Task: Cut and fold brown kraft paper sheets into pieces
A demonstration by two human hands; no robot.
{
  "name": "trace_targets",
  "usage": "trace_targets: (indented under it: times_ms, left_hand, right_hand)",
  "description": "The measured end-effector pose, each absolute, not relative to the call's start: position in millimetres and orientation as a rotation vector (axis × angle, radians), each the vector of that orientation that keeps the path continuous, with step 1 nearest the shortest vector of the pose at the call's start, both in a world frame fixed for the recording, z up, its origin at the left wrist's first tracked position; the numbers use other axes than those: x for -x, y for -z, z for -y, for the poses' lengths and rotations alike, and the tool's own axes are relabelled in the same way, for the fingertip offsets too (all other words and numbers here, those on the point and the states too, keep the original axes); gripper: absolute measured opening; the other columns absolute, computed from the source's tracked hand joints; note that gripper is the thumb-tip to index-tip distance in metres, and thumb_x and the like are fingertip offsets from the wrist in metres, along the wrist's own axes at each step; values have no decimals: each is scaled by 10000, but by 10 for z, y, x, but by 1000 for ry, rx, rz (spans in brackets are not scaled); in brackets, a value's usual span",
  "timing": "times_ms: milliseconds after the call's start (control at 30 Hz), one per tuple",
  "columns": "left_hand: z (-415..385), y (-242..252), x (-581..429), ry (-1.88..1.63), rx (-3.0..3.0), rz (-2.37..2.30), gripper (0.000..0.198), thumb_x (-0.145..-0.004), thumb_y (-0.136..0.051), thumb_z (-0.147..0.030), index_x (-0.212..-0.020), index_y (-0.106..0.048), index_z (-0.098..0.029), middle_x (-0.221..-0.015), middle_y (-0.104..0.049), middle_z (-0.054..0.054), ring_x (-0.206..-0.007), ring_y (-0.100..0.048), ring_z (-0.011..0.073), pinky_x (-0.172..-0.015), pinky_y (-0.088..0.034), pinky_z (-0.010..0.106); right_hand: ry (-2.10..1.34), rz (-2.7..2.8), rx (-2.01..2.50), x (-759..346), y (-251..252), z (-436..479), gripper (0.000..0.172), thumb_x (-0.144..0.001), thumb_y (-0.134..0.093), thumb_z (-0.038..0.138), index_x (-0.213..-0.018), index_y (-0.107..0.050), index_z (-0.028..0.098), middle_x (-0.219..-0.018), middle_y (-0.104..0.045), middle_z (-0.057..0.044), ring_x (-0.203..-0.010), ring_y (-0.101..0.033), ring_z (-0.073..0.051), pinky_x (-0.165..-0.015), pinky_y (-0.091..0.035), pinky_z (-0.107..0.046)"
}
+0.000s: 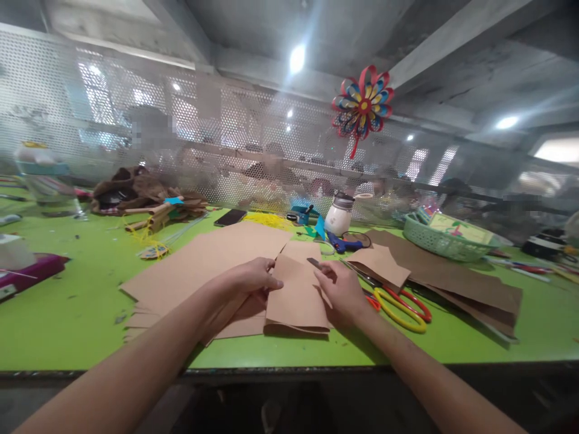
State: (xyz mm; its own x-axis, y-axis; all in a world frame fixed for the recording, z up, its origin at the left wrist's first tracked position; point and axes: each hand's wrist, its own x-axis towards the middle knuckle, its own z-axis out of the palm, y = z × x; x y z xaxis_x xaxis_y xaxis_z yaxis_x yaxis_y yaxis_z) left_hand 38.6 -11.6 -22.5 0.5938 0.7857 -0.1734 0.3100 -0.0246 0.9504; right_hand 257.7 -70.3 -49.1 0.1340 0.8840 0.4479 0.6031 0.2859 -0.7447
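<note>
A folded sheet of brown kraft paper [296,295] lies in front of me, its fold layers showing at the near edge. My left hand [256,280] grips its left side, thumb on top and fingers at the edge. Between the fingertips of my right hand [341,289] is a small dark flat strip [313,263], like a blade, over the paper's right side. Under and left of the folded piece spreads a stack of larger brown sheets [203,259]. Scissors with yellow and red handles [402,310] rest beside my right hand, partly under a smaller brown paper piece [380,265].
Behind the sheets are a phone [230,217], yellow strands [269,221], a white bottle [339,216] and a blue glue gun [346,243]. Dark brown sheets [470,289] and a green basket [446,241] stand right. A perforated screen [253,144] borders the green table [85,307].
</note>
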Motion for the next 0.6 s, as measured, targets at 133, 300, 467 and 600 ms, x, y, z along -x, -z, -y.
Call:
trace_targets:
  times_ms: [133, 300, 467, 600]
  left_hand:
    - [120, 206, -410, -482, -1679, -981, 568, -595, -695, -254, -1130, -552, -130, -851, -720, 68, -771, -684, 263, -560, -545, 318]
    - [89, 223, -458, -468, -1859, -1106, 512, -609, -630, -210, -1109, -552, -131, -909, -714, 70, -752, -683, 237, -554, -528, 278]
    - [45, 223, -407, -397, -2117, -1331, 573, -616, -625, -198, -1178, -534, -137, -699, -688, 50, -557, -653, 241, -517, -492, 316]
    - [61, 195, -372, -526, -2428, -1437, 432, -668, -628, -232, -1097, -612, -183, -855, -696, 93, -841, -655, 292, -724, -477, 369]
  right_hand:
    - [-255, 2035, 1143, -2498, 431, 873, 203, -860, -608, 282, -1020, -693, 191, -1092, -678, -96, -1072, -546, -240, -983, -389, -398]
    - [-159, 2332, 1054, -2453, 437, 896, 285, -985, -451, 319, -1082, -687, 190, -1118, -695, -75, -1069, -573, -203, -989, -378, -376]
    - [-165, 2390, 1075, -2438, 405, 874, 285, -987, -459, 339, -1072, -697, 207, -1088, -714, -54, -1047, -583, -196, -967, -380, -373]
    - [-116, 2404, 1092, -2432, 398, 889, 255, -975, -491, 327, -1023, -707, 200, -1078, -706, -56, -1036, -579, -193, -952, -381, -369]
